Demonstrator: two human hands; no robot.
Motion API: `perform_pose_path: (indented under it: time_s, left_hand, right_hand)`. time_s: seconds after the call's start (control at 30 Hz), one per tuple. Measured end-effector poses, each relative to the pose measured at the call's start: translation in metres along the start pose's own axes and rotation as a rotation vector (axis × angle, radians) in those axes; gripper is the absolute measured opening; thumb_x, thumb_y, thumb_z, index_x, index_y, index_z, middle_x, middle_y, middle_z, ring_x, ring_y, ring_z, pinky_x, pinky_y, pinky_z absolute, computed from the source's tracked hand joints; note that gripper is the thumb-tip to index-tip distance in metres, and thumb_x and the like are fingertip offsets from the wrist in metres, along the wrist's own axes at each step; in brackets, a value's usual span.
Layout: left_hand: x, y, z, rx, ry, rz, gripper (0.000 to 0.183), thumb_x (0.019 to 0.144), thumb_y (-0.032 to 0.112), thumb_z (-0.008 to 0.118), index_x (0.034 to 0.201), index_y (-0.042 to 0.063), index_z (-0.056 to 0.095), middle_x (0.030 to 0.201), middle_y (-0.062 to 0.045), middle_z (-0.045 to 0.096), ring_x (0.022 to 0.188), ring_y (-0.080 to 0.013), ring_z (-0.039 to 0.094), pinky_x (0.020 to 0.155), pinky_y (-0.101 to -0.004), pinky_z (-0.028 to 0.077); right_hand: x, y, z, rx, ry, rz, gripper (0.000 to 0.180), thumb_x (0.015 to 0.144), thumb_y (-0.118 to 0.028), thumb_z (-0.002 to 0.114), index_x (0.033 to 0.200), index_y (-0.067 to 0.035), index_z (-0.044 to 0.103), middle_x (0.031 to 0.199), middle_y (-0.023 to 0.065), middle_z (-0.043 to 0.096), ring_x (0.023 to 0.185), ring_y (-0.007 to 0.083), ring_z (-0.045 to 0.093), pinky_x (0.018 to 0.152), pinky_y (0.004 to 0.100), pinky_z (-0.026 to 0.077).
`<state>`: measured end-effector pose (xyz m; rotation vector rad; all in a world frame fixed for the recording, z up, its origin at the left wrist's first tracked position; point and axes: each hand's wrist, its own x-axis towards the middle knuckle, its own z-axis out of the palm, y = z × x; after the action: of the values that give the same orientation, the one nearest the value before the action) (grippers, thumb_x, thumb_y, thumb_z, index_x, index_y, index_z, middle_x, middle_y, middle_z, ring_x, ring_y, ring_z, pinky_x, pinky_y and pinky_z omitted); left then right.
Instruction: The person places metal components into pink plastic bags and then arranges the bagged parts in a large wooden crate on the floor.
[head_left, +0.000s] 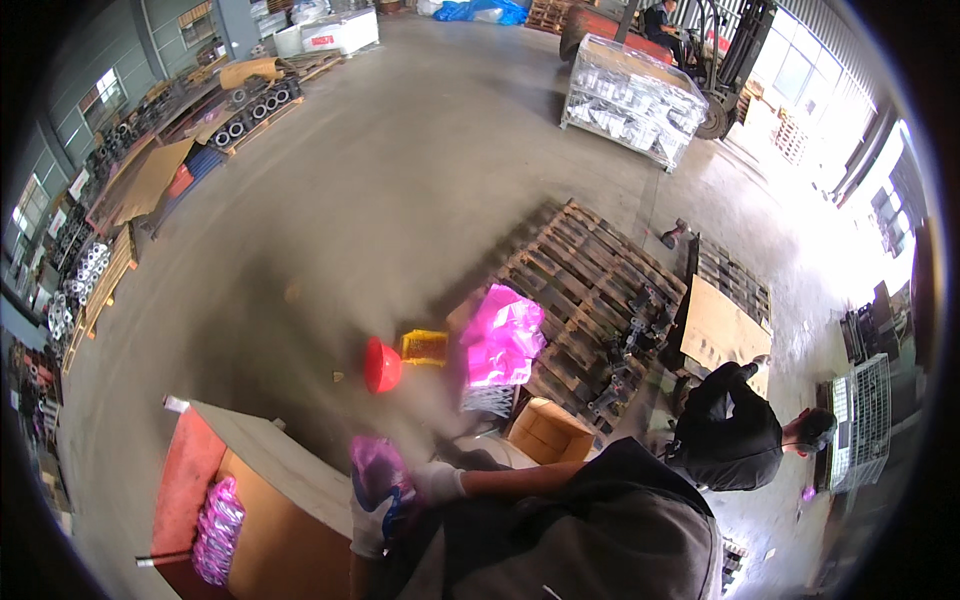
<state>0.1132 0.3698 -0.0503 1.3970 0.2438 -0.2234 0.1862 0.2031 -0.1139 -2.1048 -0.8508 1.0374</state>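
Observation:
My left hand (368, 525), in a white and blue work glove, is closed around a part wrapped in pink plastic film (382, 469), low in front of my body. My right hand (439, 482), also gloved in white, touches the same wrapped part from the right side. What lies inside the film is hidden. At the lower left stands a large bin lined with cardboard (277, 517); several pink-wrapped parts (218, 532) are bunched inside it. A pile of pink plastic bags (504, 337) rests on a crate beyond my hands, above an open cardboard box (550, 433).
A red bowl (383, 365) and a yellow crate (424, 348) are on the floor ahead. A wooden pallet (592, 270) holds metal parts (634, 337). A co-worker (739, 435) bends over cardboard at right. A forklift (720, 75) with a driver stands behind a wire cage container (634, 101).

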Motion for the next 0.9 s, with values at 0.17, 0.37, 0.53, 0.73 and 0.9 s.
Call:
perform_pose_path:
  time_s: [0.17, 0.37, 0.53, 0.73, 0.9]
  left_hand:
    - [0.056, 0.024, 0.002, -0.076, -0.005, -0.046, 0.081, 0.083, -0.002, 0.069, 0.151, 0.008, 0.027, 0.124, -0.014, 0.055, 0.099, -0.0246, 0.063, 0.076, -0.034, 0.058]
    - [0.103, 0.055, -0.014, 0.033, -0.006, -0.159, 0.08, 0.082, 0.0, 0.07, 0.15, 0.005, 0.028, 0.126, -0.015, 0.054, 0.105, -0.0243, 0.061, 0.08, -0.0351, 0.057]
    - [0.156, 0.044, -0.049, 0.186, -0.163, 0.029, 0.079, 0.08, 0.002, 0.074, 0.147, 0.0, 0.032, 0.128, -0.014, 0.055, 0.112, -0.0217, 0.057, 0.089, -0.0341, 0.054]
    - [0.204, 0.09, -0.103, 0.209, -0.3, 0.01, 0.078, 0.08, 0.006, 0.074, 0.146, -0.001, 0.033, 0.129, -0.014, 0.055, 0.117, -0.0215, 0.055, 0.099, -0.0341, 0.047]
    - [0.232, 0.098, -0.165, 0.294, -0.347, 0.177, 0.079, 0.081, 0.009, 0.074, 0.147, 0.0, 0.032, 0.129, -0.014, 0.055, 0.117, -0.0214, 0.054, 0.1, -0.0339, 0.046]
  right_hand:
    - [0.04, 0.028, -0.025, 0.121, 0.053, -0.065, 0.058, 0.07, -0.052, 0.075, 0.106, -0.007, 0.068, 0.099, 0.0219, 0.069, 0.096, 0.0382, 0.066, 0.082, 0.0437, 0.052]
    - [0.04, -0.008, -0.097, 0.082, 0.052, 0.038, 0.043, 0.076, -0.042, 0.071, 0.1, -0.007, 0.07, 0.099, 0.0207, 0.07, 0.096, 0.0388, 0.065, 0.082, 0.0436, 0.051]
    - [0.086, 0.013, -0.087, 0.148, 0.212, 0.068, 0.057, 0.068, -0.055, 0.079, 0.103, -0.011, 0.07, 0.097, 0.0164, 0.07, 0.088, 0.0347, 0.067, 0.076, 0.0413, 0.053]
    - [0.165, 0.003, -0.091, 0.098, 0.372, -0.007, 0.043, 0.077, -0.041, 0.071, 0.107, -0.01, 0.067, 0.098, 0.019, 0.069, 0.094, 0.0381, 0.066, 0.082, 0.043, 0.051]
    - [0.219, -0.021, -0.096, 0.07, 0.408, 0.037, 0.044, 0.078, -0.041, 0.07, 0.108, -0.009, 0.065, 0.099, 0.0193, 0.069, 0.095, 0.0378, 0.066, 0.083, 0.0431, 0.051]
